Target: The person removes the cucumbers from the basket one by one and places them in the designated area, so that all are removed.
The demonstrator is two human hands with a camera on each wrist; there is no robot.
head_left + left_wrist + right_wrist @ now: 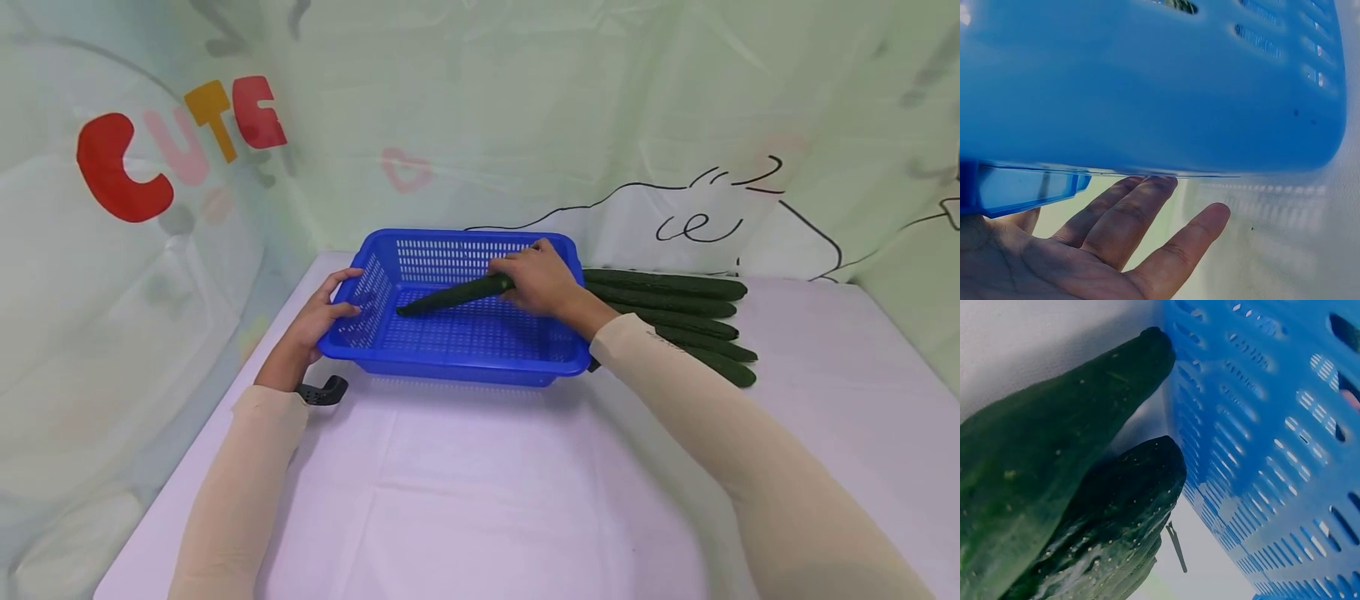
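A blue perforated plastic basket point(450, 367) stands in front of me on the table. My left hand point(318, 317) grips its left rim, thumb and a finger over the edge. In the left wrist view the other fingers point(1129, 219) of that hand reach out below the basket wall point(1147, 112). Inside the basket, my right hand point(536, 279) holds a long dark green cucumber point(453, 296) near one end. The cucumber slants, its far tip pointing left and low over the basket's floor. The right palm is hidden from the head view.
Several more cucumbers point(675, 304) lie side by side right of the basket, partly behind my right forearm. In the right wrist view, cucumber ends point(1135, 481) lie close against the basket's slotted wall point(1241, 437). A pale cloth covers the table point(480, 500); a printed curtain point(487, 108) hangs behind.
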